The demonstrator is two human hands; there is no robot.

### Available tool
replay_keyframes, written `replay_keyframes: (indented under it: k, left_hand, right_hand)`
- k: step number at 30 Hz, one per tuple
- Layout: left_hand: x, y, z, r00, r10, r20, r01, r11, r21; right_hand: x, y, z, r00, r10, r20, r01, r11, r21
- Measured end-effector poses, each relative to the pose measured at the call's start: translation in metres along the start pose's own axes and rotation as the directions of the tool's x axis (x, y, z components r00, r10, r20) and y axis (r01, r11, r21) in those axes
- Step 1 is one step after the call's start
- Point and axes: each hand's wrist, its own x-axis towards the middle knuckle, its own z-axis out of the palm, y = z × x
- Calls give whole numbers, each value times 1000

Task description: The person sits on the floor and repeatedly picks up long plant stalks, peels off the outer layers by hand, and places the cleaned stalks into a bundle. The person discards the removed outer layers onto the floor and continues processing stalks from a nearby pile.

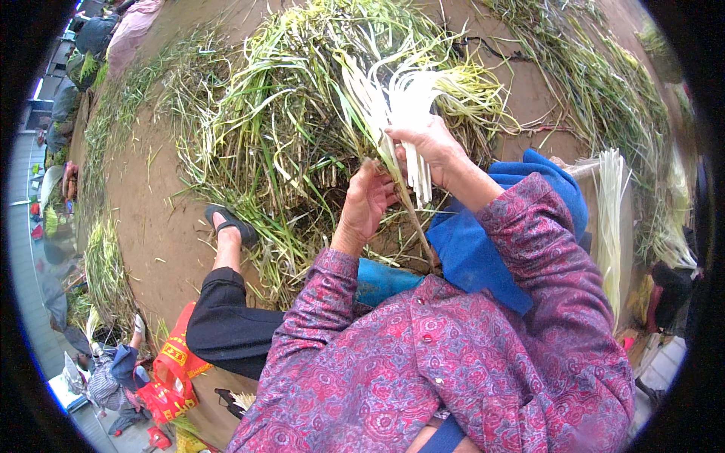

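Note:
My right hand (430, 148) grips a bundle of cleaned white stalks (416, 93) with yellow-green leaf tips, from a leafy vegetable resembling garlic greens. Their pale lower ends stick out below the fingers. Against this bundle lies a single uncleaned stalk (405, 195), whose brownish lower end slants down toward my lap. My left hand (365, 198) is beside that stalk with its fingers bent; whether it pinches the stalk is unclear. Beyond both hands spreads a large heap of uncleaned greens (283, 113) with soil-dark bases.
A blue cloth (481, 226) covers my right leg. Cleaned white stalks (610, 226) lie at my right. More greens (600, 85) are strewn over the brown ground (147, 209). Red plastic bags (170, 374) lie at lower left, near another person (110, 376) in striped clothing.

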Motion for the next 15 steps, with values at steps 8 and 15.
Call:
replay_keyframes:
  k: [8,15]
  left_hand:
    - [28,11,12,984,124,-131,-155,952,-262]
    - [36,11,9,915,177,-363,-272,935,-228]
  right_hand:
    - [-3,5,1,999,-47,22,47,998,-38]
    - [-1,7,4,991,-119,63,115,990,76]
